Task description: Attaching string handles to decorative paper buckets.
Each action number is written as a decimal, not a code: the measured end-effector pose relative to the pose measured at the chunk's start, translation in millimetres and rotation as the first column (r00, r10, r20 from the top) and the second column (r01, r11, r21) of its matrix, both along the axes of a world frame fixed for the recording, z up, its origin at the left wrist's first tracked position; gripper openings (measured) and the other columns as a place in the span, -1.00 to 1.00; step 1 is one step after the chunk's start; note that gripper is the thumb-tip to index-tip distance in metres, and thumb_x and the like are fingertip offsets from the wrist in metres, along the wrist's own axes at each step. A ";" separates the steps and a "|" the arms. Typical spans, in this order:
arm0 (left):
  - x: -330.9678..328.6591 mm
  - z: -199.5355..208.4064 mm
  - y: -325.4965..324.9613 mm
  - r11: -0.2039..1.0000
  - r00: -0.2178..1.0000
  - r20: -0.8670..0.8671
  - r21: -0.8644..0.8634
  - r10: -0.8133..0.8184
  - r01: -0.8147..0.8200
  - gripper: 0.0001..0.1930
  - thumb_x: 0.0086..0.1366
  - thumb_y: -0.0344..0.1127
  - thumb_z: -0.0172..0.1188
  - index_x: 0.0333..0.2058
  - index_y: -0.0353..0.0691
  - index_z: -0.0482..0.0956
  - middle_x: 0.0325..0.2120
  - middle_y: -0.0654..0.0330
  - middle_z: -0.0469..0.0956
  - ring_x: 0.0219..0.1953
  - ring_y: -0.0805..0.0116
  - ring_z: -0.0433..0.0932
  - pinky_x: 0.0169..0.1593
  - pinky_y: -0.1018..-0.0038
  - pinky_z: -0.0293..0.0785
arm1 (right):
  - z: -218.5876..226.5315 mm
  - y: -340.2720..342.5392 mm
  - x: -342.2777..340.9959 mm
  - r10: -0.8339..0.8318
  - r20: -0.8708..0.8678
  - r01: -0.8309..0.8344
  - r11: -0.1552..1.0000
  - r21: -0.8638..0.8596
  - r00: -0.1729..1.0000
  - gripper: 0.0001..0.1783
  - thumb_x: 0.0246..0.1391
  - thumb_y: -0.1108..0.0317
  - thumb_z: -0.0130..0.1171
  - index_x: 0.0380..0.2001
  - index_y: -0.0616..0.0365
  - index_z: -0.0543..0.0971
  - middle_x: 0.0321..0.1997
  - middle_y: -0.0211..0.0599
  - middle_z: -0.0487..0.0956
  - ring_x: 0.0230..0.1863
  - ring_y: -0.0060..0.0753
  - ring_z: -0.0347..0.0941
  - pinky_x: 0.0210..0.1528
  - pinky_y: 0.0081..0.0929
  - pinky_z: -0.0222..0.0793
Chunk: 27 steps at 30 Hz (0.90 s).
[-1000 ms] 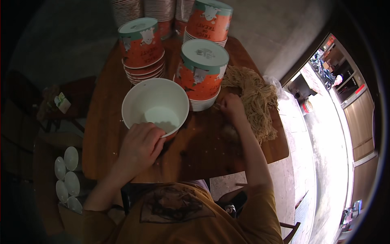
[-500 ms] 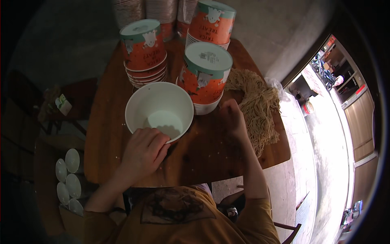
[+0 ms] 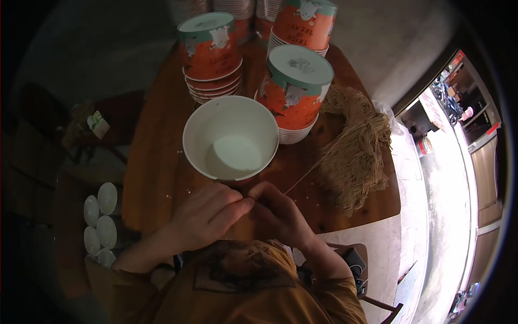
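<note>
A white-lined paper bucket (image 3: 202, 132) stands mouth up in front of me. Just below its near rim my left hand (image 3: 208, 216) is closed, its fingertips meeting those of the other hand; what they grip is hidden. My right hand (image 3: 283, 213) pinches a thin strand of twine (image 3: 302, 179) that runs back to a tan bundle of twine (image 3: 359, 162) on the right of the table. Behind the open bucket, to its right, an upside-down stack of orange buckets (image 3: 291, 100) with green bands stands close by.
More upturned bucket stacks stand at the back left (image 3: 210, 51) and back right (image 3: 304, 27) of the wooden table (image 3: 156, 140). White-mouthed buckets (image 3: 107, 232) lie in a box at the lower left. A bright doorway (image 3: 442, 189) is on the right.
My right hand has come from beside the twine bundle to the bucket's near side, drawing out a strand. My left hand has slipped off the rim to meet it. The view has shifted.
</note>
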<state>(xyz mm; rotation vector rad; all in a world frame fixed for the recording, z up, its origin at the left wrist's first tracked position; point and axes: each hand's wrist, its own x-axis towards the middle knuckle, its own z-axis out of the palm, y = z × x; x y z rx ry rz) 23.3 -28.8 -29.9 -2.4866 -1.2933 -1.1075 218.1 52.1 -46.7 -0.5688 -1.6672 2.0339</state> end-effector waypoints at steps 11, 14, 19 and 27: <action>-12.5 -7.2 1.8 0.992 0.993 -0.004 -0.025 0.121 -0.121 -0.69 0.05 -0.45 0.36 -0.23 -0.21 0.45 -0.30 0.15 0.45 -0.34 0.14 0.47 -0.28 0.30 0.40 | -8.4 -10.8 -9.5 -0.202 -0.021 0.203 0.970 0.137 0.979 -0.97 0.19 0.50 0.09 -0.31 0.16 0.51 -0.35 -0.53 0.50 -0.29 -0.74 0.38 -0.24 -0.64 0.35; -11.9 13.3 16.8 0.975 0.974 0.081 -0.091 0.209 -0.202 -0.68 0.07 -0.42 0.37 -0.22 -0.23 0.45 -0.29 0.14 0.47 -0.25 0.03 0.48 -0.13 0.24 0.39 | -14.9 -4.3 -12.1 -0.396 0.053 0.370 0.892 0.260 0.917 -0.94 0.16 0.55 0.07 -0.38 0.17 0.49 -0.46 -0.55 0.50 -0.41 -0.73 0.39 -0.37 -0.63 0.36; -20.3 20.7 24.8 0.920 0.980 -0.010 -0.343 0.199 -0.191 -0.77 0.17 -0.43 0.27 -0.19 -0.24 0.48 -0.28 0.10 0.51 -0.22 0.06 0.52 -0.10 0.24 0.42 | -26.5 8.2 -31.1 -0.549 -0.172 0.507 0.547 0.666 0.818 -0.87 0.00 0.52 0.23 -0.39 0.11 0.48 -0.61 -0.34 0.45 -0.60 -0.46 0.40 -0.49 -0.48 0.38; -23.9 30.2 30.0 0.863 0.910 0.303 -0.495 0.283 -0.104 -0.76 0.26 -0.46 0.17 -0.09 -0.26 0.51 -0.31 0.07 0.52 -0.32 0.11 0.58 -0.30 0.34 0.54 | -16.2 20.8 -51.3 -0.597 -0.248 0.525 0.349 0.776 0.763 -0.81 -0.04 0.49 0.31 -0.35 0.07 0.51 -0.61 -0.26 0.50 -0.57 -0.17 0.49 -0.52 -0.32 0.40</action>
